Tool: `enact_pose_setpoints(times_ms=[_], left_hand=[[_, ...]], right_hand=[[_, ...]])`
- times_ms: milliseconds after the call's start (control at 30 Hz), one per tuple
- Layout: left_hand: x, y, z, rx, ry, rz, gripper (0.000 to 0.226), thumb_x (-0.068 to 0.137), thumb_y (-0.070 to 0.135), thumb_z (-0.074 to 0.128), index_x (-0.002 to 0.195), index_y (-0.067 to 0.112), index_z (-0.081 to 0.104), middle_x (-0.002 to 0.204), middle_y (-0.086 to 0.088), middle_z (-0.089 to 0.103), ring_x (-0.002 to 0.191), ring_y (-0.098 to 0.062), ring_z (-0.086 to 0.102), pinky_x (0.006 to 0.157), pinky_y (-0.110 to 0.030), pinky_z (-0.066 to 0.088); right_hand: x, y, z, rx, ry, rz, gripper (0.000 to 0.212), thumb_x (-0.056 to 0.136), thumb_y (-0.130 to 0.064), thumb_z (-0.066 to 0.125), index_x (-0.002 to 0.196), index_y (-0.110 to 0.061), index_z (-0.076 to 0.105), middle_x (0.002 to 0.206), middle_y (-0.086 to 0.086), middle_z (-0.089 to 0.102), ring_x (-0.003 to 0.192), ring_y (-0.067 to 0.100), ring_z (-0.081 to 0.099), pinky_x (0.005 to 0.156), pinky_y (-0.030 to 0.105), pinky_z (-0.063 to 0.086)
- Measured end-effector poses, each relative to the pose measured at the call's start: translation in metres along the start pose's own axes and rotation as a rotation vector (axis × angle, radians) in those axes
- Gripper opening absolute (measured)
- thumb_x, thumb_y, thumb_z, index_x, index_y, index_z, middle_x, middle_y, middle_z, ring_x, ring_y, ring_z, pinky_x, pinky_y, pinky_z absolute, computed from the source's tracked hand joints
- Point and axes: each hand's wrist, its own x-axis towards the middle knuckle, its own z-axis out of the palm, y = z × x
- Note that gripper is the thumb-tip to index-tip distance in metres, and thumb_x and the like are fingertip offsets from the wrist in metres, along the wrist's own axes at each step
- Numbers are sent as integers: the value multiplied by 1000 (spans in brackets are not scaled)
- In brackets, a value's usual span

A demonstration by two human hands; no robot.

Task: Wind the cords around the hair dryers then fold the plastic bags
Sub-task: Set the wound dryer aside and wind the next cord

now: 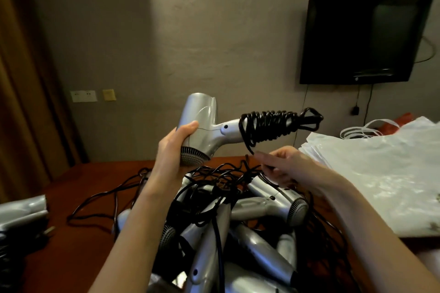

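Left hand grips hair dryer, cord wound round handle

From my remote seat I see two bare forearms entering from the bottom edge of the head camera's frame, one on each side. Neither carries a sleeve, a cuff, a watch or a band anywhere along the length shown. The left hand and the right hand are gloveless, and I make out no rings on the fingers facing me (the far sides are hidden). The nails look short and unpainted, though the dim light and slight blur keep me from certainty there.
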Motion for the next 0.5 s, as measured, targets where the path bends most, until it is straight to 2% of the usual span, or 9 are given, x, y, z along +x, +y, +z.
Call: enact_pose_setpoints(times_ms=[33,100,167,233,267,300,333,400,500], left_hand=[[0,0,-1,0,-32,-18,60,69,43,68,113,2,65,97,-21,68,76,-26,66,61,-31,54],[1,-1,-2,38,-98,-31,68,64,45,71,115,1,65,103,-23,68,81,-28,66,69,-35,52],[0,0,-5,101,-155,-32,72,62,47,71,118,1,64,103,-21,68,80,-26,66,66,-33,52],[-2,2,-7,142,-189,-37,73,60,47,71,116,0,65,98,-18,68,76,-23,66,62,-30,54],[-4,5,-8,159,-200,-34,72,57,47,72,113,1,66,94,-16,68,74,-22,66,59,-29,55],[-5,6,-9,183,-208,-19,67,55,47,72,107,5,68,88,-14,67,70,-21,66,56,-28,55],[-5,8,-9,208,-218,1,58,53,46,72,99,10,71,83,-11,67,67,-19,65,53,-27,54],[-7,11,-8,267,-248,45,40,53,45,73,85,21,74,76,-5,68,64,-16,65,51,-27,53],[-9,7,-3,403,-280,124,49,52,47,74,99,32,73,85,7,74,76,-9,70,59,-21,54]], right_hand=[[-1,1,-6,125,-84,7,42,76,-56,71,59,-18,64,55,2,34,47,10,29,47,18,26],[-6,3,-14,15,-101,-13,32,83,-47,69,75,-16,71,61,6,39,53,11,36,51,23,28],[-13,11,-20,-129,7,20,25,88,-39,60,85,-18,72,70,2,55,58,8,49,55,28,38],[-2,23,-26,-187,101,17,19,97,-21,55,97,-32,70,85,-16,70,71,-12,59,72,22,50],[1,19,-25,-211,141,56,33,98,-9,52,86,-36,69,72,-20,70,64,-17,58,74,18,48],[0,15,-25,-243,175,78,38,95,-2,52,71,-27,67,53,-16,65,51,-14,55,65,15,43],[0,15,-25,-244,188,113,36,91,-1,55,61,-19,65,42,-11,59,42,-7,52,56,16,42],[0,2,-20,-299,127,111,22,85,-8,66,64,-6,69,53,0,61,52,7,53,59,24,42],[-10,-10,-14,-238,83,43,25,90,-21,65,82,1,71,70,10,62,65,14,54,63,28,41]])
